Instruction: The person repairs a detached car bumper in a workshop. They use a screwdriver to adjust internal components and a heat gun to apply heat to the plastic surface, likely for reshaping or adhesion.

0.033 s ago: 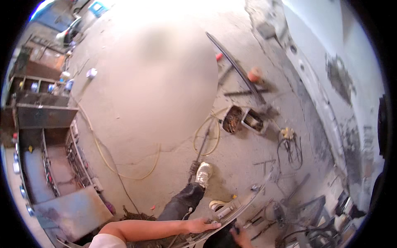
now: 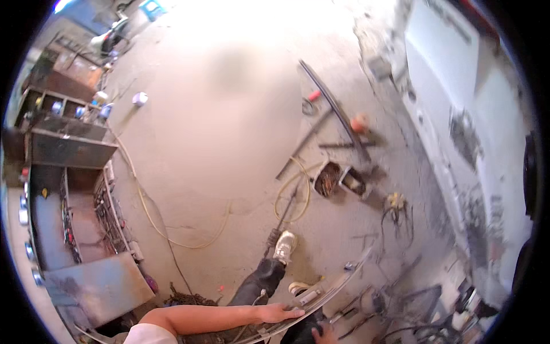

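My left hand (image 2: pixel 282 313) is closed on a long, curved metal piece (image 2: pixel 344 280) that crosses the bottom of the head view diagonally. A small cylindrical fitting (image 2: pixel 309 295) and a hose or cable sit on it. My right hand (image 2: pixel 324 333) shows at the bottom edge against my dark trouser leg, just below the curved piece; its fingers are partly cut off and unclear. My left foot, in a light shoe (image 2: pixel 285 247), stands beside a dark rod with a coiled part (image 2: pixel 271 237).
A long rusty metal cabinet (image 2: pixel 86 146) lines the left. Yellow hose (image 2: pixel 203 245), two bins (image 2: pixel 327 180) of scrap, long bars (image 2: pixel 332 100), an orange round object (image 2: pixel 359 123) and a cable coil (image 2: pixel 396 209) lie on the concrete. Tangled tools crowd the lower right beside a pale wall.
The view has shifted slightly, so the surroundings appear a little further right. My right hand has moved slightly left, while my left hand keeps its hold on the curved piece.
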A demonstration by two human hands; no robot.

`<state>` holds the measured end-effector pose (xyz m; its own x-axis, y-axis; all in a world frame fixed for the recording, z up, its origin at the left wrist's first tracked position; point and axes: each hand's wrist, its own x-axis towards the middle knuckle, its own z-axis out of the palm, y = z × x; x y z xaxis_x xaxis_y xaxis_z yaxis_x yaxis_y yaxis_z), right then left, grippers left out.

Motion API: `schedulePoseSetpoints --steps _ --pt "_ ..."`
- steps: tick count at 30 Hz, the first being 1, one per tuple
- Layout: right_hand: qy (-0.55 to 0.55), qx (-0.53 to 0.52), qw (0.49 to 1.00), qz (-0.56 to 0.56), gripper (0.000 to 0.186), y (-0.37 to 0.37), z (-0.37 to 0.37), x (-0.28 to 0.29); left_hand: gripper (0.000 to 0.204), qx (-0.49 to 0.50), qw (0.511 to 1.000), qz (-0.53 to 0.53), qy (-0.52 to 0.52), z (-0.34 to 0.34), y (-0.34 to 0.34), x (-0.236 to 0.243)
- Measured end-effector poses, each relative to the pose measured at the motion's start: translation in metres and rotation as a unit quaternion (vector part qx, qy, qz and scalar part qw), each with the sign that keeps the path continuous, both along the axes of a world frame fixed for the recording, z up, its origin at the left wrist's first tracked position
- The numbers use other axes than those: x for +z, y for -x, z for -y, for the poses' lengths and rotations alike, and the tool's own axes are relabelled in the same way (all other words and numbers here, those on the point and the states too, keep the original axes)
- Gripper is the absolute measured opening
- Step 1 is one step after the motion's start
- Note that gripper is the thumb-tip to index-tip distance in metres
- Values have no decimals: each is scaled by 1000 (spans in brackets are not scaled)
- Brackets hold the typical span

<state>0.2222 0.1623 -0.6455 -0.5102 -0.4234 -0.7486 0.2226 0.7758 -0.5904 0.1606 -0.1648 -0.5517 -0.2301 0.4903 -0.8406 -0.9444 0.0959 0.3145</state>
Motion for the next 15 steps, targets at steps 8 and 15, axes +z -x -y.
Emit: schedulePoseSetpoints --steps 8,15 --pt "68 80 994 -11 52 -11 44 154 81 66 994 -27 86 80 -7 145" --pt "-13 134 991 15 55 51 24 145 70 272 947 -57 162 138 -66 263"
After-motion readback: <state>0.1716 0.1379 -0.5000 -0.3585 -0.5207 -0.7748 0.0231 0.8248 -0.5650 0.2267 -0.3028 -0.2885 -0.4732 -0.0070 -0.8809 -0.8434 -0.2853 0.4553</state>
